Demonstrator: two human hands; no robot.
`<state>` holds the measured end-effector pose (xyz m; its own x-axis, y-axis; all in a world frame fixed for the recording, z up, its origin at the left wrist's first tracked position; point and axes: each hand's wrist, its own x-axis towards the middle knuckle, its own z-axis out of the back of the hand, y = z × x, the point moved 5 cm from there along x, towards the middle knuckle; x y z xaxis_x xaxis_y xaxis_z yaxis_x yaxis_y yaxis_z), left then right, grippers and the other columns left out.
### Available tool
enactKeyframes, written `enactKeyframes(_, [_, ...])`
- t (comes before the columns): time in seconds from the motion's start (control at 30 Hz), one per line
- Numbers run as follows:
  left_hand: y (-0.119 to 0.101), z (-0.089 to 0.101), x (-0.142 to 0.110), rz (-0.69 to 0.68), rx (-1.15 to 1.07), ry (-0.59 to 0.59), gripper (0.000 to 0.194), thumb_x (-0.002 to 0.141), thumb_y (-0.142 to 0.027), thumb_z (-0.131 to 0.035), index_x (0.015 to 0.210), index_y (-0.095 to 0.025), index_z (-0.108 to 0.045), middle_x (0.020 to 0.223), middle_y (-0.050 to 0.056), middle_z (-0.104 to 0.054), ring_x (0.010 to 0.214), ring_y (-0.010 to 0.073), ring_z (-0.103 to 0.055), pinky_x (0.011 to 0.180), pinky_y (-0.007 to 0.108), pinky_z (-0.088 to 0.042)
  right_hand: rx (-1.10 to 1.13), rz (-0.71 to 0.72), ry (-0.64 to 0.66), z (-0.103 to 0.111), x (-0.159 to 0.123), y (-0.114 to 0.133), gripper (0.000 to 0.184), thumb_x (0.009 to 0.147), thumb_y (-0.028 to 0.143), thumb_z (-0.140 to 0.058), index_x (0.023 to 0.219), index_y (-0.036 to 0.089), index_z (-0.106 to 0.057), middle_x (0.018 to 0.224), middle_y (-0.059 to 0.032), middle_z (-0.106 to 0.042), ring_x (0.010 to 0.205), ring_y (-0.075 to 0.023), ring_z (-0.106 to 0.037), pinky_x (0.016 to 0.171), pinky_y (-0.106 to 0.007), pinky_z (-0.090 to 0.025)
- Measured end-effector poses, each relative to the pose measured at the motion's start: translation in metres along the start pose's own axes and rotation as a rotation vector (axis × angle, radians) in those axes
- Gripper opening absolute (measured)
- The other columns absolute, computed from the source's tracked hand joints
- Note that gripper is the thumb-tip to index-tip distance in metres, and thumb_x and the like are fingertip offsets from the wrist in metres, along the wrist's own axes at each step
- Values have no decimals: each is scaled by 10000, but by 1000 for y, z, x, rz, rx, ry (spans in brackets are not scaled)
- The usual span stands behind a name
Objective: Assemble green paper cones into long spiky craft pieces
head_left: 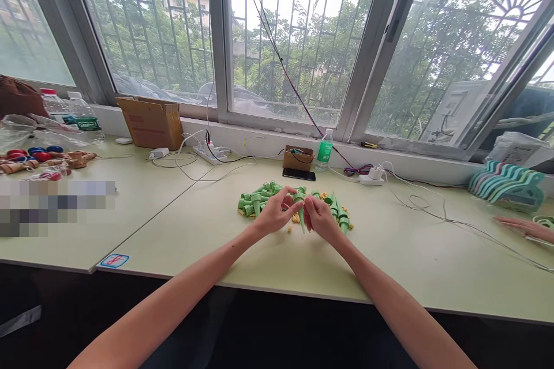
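Observation:
A green plastic spike (302,222) hangs point down between my two hands, over the table. My left hand (277,211) grips its wide upper end between thumb and curved fingers. Close against the spike's right side, my right hand (319,216) has its fingertips pinched together; what lies in them is hidden. Behind and beside both hands spreads a pile of similar green spikes (256,203), with tapered points and ringed collars. Small yellow pieces (289,230) lie among them and in front.
Behind the pile are a black phone (298,174), a small cardboard box (298,158) and a bottle (325,150). Power strips (211,154) and loose cables run along the window. At right, another person's hand (526,227) rests near teal hangers (506,185). A larger box (151,123) stands left.

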<state>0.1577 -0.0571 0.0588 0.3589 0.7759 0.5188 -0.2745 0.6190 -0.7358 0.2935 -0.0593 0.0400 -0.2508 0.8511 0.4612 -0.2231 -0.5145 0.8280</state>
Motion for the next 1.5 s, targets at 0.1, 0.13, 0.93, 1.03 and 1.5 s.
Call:
enactKeyframes(0.1, [-2, -1, -1, -28, 44, 4, 332, 853, -473, -571, 1014, -208, -454, 704, -41, -553, 625, 122, -561, 680, 279, -492, 23, -22, -5, 0, 0, -3, 523, 918, 657, -335, 634, 221, -390, 434, 48, -454, 336, -96, -412, 386, -231, -331])
enactKeyframes(0.13, [-3, -1, -1, -41, 59, 5, 321, 851, -458, -579, 1011, -210, -451, 713, -40, -554, 628, 122, -563, 672, 273, -487, 32, -26, -7, 0, 0, -4, 528, 919, 652, -340, 621, 219, -392, 429, 43, -460, 334, -95, -413, 383, -230, -328])
enactKeyframes(0.93, [-8, 0, -1, -150, 221, -93, 122, 865, -279, -567, 897, -197, -482, 728, -24, -557, 648, 124, -564, 636, 240, -438, 94, -92, -38, -2, 4, -11, 617, 923, 648, -326, 523, 190, -434, 415, 15, -477, 302, -81, -426, 352, -216, -326])
enactKeyframes(1.03, [-7, 2, -1, -137, 223, -120, 119, 863, -279, -567, 888, -198, -484, 728, -24, -561, 636, 121, -564, 622, 236, -434, 61, -74, -55, -1, 4, -11, 594, 929, 639, -328, 558, 189, -443, 433, 21, -483, 306, -77, -423, 361, -214, -332])
enactKeyframes(1.5, [-8, 3, -1, -53, 89, -130, 278, 905, -452, -493, 1039, -213, -447, 790, -13, -575, 683, 126, -570, 650, 241, -455, 17, -32, -92, 1, 3, -9, 511, 949, 593, -339, 624, 209, -432, 444, 39, -468, 319, -86, -412, 375, -228, -327])
